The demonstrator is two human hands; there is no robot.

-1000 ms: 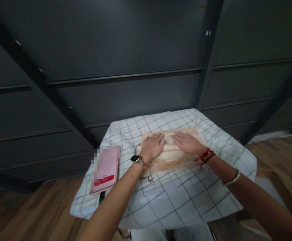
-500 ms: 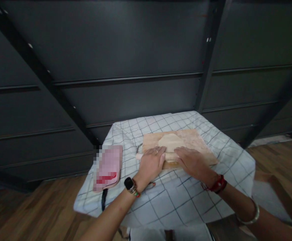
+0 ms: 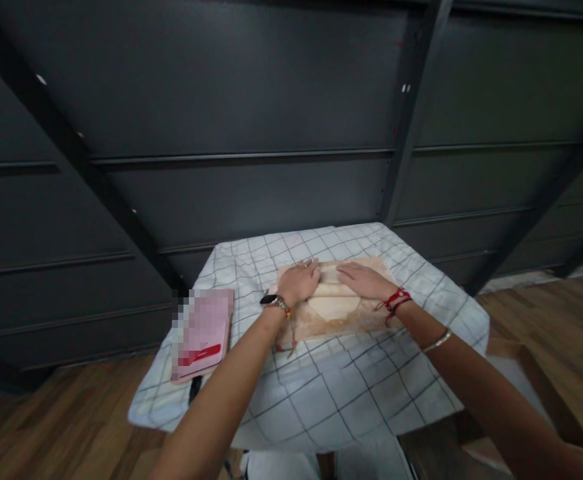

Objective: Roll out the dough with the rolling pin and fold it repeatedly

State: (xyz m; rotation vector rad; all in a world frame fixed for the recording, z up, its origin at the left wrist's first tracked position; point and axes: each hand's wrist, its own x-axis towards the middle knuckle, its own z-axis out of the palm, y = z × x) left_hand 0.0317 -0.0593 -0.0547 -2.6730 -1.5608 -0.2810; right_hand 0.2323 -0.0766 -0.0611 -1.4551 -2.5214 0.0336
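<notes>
A flattened sheet of dough (image 3: 334,309) lies on a floured wooden board (image 3: 316,328). Across the dough runs a pale rolling pin (image 3: 332,290), its middle showing between my hands. My left hand (image 3: 299,280) rests palm down over the pin's left part, fingers stretched forward. Over the right part lies my right hand (image 3: 364,280), also flat with its fingers extended and pointing inward. The pin's ends are mostly hidden by my hands and wrists. Part of the dough shows beyond the pin, and a larger part on my side.
A white checked cloth (image 3: 321,387) covers the small table. On its left lies a pink case or tray (image 3: 206,327) with a red item (image 3: 206,353), partly pixelated. A dark panelled wall (image 3: 251,193) rises behind. An open cardboard box (image 3: 526,380) stands on the floor at right.
Both hands and the rolling pin have moved forward over the dough, away from me. More dough now shows on the near side of the pin. The camera view has shifted slightly.
</notes>
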